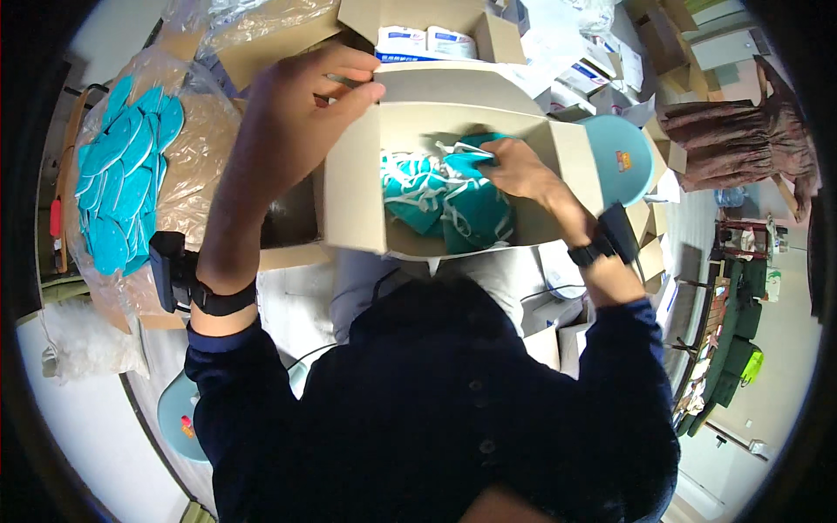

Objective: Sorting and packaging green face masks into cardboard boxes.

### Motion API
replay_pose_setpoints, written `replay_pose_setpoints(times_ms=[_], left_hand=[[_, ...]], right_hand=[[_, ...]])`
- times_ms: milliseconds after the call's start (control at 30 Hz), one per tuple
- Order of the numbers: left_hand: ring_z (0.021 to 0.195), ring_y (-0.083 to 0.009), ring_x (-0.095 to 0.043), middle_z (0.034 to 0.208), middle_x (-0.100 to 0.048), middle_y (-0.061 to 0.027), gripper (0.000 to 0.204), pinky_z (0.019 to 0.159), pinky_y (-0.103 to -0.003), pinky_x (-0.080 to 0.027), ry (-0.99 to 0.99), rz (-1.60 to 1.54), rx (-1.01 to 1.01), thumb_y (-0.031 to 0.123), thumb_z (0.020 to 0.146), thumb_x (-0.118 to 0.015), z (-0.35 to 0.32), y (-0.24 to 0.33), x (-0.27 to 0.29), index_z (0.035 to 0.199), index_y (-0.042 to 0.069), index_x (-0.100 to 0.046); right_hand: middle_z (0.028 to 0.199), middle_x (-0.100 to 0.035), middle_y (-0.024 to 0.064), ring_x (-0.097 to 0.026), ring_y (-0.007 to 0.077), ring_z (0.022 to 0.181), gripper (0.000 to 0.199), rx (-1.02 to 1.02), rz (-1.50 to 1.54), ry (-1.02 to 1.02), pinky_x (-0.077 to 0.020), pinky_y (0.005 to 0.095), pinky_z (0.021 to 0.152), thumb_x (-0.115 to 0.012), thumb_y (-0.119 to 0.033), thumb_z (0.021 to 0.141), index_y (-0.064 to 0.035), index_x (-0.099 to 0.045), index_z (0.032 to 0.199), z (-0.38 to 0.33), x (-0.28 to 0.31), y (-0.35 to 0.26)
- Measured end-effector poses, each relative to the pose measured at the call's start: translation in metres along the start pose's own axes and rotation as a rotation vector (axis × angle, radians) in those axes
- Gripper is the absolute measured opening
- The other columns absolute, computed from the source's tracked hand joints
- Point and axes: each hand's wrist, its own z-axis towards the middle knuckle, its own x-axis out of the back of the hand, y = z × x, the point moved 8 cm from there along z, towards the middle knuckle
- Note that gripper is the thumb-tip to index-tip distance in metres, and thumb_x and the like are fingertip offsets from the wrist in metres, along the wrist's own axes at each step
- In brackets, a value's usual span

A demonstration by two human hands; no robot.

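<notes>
1. Carton (356,200) position: open in front of the person, side flaps spread outward. Keep these flaps clear of the working forearm.
2. Right hand (523,170): thumb and fingers are closed on a teal piece (468,160) inside the carton, toward its back wall. Maintain a light pinch on the fabric; a single frame does not show whether the piece is being lifted or laid.
3. Left hand (301,113): thumb and fingertips are at the left corner of the back flap (453,84). Whether they pinch it or merely rest there cannot be told. Steadying this corner should limit carton shift.
4. White straps (420,166): these lie loose across the other teal pieces (478,213) in the carton. Caution: a strap could snag and drag neighbouring pieces. Separate straps before moving any piece.
5. Teal pads (131,174): these are heaped in a clear bag (205,131) left of the carton. Keep the left elbow off the heap, which would probably slide if bumped.
</notes>
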Motion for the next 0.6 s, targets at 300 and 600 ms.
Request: replay_pose_setpoints(times_ms=[300, 600], left_hand=[[0.088, -0.0119, -0.062, 0.093, -0.067, -0.0046, 0.023, 0.076, -0.026, -0.048, -0.288, -0.227, 0.131, 0.013, 0.082, -0.074, 0.000, 0.030, -0.114, 0.099, 0.004, -0.062], [0.085, -0.0161, -0.060, 0.091, -0.062, -0.0099, 0.016, 0.076, -0.029, -0.046, -0.094, 0.038, -0.327, 0.010, 0.091, -0.058, 0.022, 0.102, -0.069, 0.103, 0.000, -0.060]], right_hand=[[0.100, -0.069, 0.0044, -0.064, 0.0134, 0.088, 0.029, 0.185, 1.295, 0.188, -0.0502, 0.0281, 0.082, -0.073, -0.012, 0.084, -0.0034, -0.064, 0.110, -0.083, 0.058, -0.017], [0.106, -0.065, 0.0131, -0.061, 0.0207, 0.099, 0.068, 0.135, 0.648, 0.278, -0.0484, 0.0325, 0.085, -0.085, -0.033, 0.069, 0.0011, -0.058, 0.121, -0.119, 0.081, 0.008]])
